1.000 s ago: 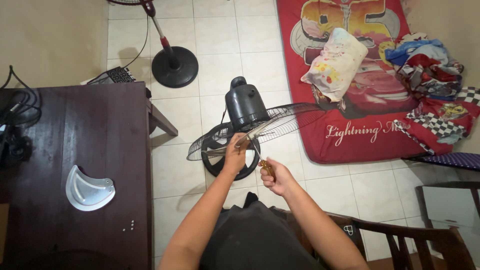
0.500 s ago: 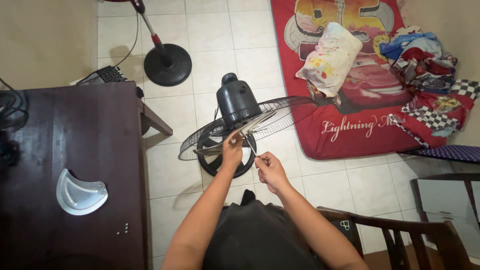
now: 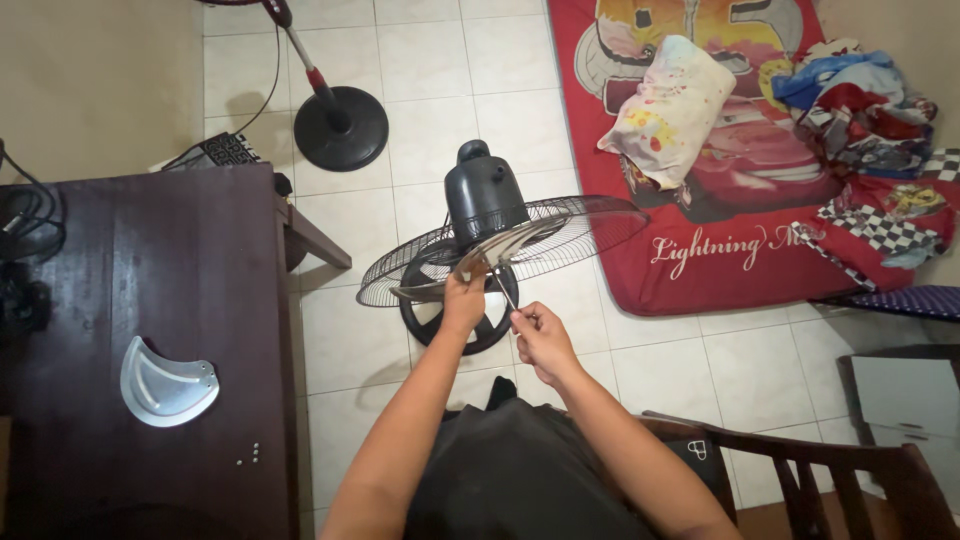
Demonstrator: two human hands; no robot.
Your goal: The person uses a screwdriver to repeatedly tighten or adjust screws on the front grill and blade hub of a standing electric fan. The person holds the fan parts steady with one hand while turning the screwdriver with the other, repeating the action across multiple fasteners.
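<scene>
Nearest, the right hand pinches a thin metal tool, probably a screwdriver, its tip aimed at the fan's middle, while the left hand closes its fingers on the hub of the pale fan blades. The fan stands on the tiled floor right of the dark desk. Its plastic blades look light, thin and flexible, so they are best held at the hub; the wire grille seems springy and easily bent, the dark motor housing heavier.

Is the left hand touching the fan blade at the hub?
Touching. The head view shows the left hand closed over the fan blade at the hub, no gap between them; the right hand holds a thin tool beside it.
</scene>
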